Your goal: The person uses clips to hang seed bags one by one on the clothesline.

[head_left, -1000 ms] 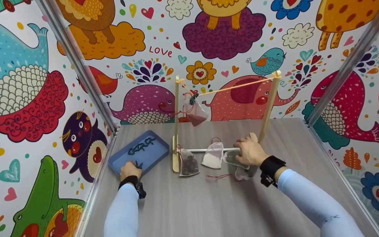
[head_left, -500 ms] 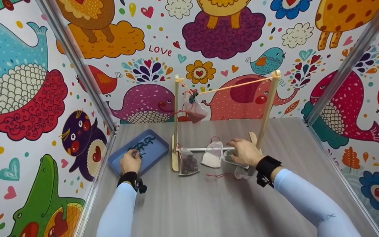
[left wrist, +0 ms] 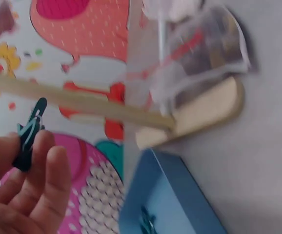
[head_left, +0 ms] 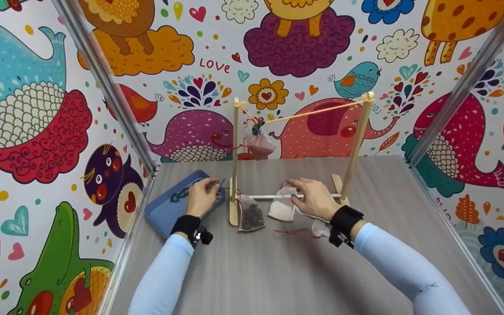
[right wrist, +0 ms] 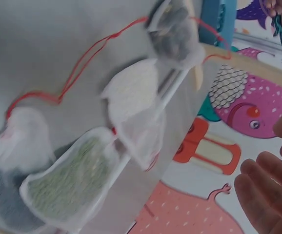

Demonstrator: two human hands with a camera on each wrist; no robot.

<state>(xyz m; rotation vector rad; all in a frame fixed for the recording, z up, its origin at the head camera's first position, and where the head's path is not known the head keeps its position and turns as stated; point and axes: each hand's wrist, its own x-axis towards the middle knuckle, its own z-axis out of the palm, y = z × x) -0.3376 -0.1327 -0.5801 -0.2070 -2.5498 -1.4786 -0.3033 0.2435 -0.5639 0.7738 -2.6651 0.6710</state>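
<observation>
My left hand (head_left: 203,197) pinches a dark green clothespin (left wrist: 30,136) between thumb and fingers, above the right end of the blue tray (head_left: 158,218). My right hand (head_left: 317,199) is over the low white rod, by a mesh bag of white grains (head_left: 281,211). In the right wrist view its fingers are spread and hold nothing. A bag with dark chunks (head_left: 251,216) lies to the left; a bag with green bits (right wrist: 72,178) and a dark-filled bag (right wrist: 14,195) lie to the right. A bag with reddish contents (head_left: 261,148) hangs from the orange string (head_left: 313,113), clipped by a dark clothespin.
Two wooden posts, the left post (head_left: 235,148) and the right post (head_left: 358,144), carry the string and stand on flat wooden feet. The white rod (head_left: 260,197) joins them low down. More clothespins lie in the tray. Printed walls (head_left: 295,52) enclose the grey table (head_left: 252,271).
My left hand has risen out of the tray and moved right with a clothespin. My right hand has shifted left, from above the right-hand bags to the bag of white grains.
</observation>
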